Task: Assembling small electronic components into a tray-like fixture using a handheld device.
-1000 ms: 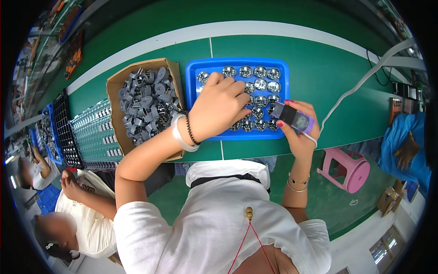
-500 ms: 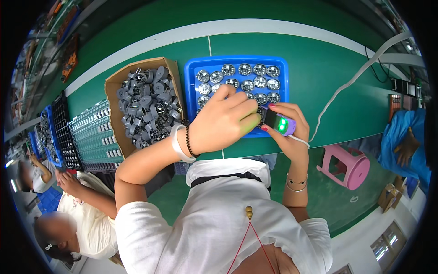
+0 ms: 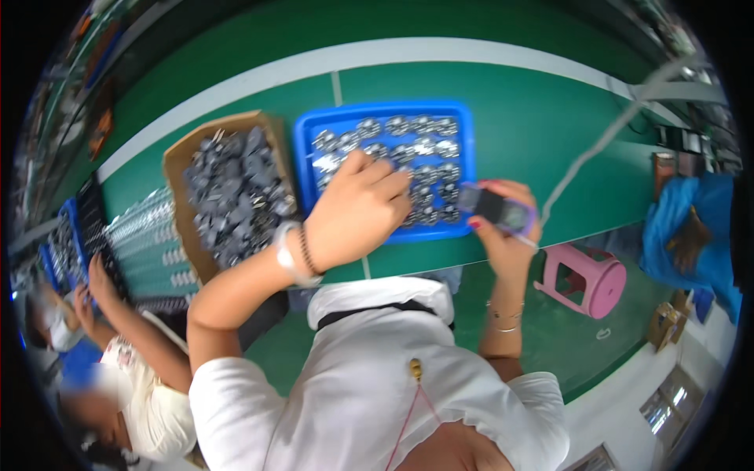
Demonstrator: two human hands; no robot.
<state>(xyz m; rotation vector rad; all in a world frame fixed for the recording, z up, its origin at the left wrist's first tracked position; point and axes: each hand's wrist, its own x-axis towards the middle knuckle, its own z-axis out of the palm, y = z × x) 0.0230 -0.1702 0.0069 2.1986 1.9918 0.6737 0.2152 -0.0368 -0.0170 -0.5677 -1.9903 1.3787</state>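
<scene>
My left hand (image 3: 357, 206) hovers over the near part of a blue tray (image 3: 466, 169), its fingers curled down. Its fingertips are hidden behind the back of the hand, so I cannot make out what they hold. Rows of small round parts with shiny metallic faces (image 3: 424, 147) lie in the tray. At the tray's right edge my right hand (image 3: 512, 243) is closed round a small purple and black handheld device (image 3: 492, 207) with a dark window. A pale cable runs off the device. Motion blurs the whole picture.
A cardboard box (image 3: 181, 224) heaped with grey pinned parts (image 3: 236, 184) stands left of the tray. Pale green racks (image 3: 145, 235) lie beyond it. A co-worker (image 3: 149, 385) sits at the left. A pink stool (image 3: 603, 286) stands on the floor at right; a grey cable (image 3: 593, 153) crosses the green bench.
My right hand and the device have come away from the left hand and tilted; the lit green display no longer shows. The tray and box appear farther left in view.
</scene>
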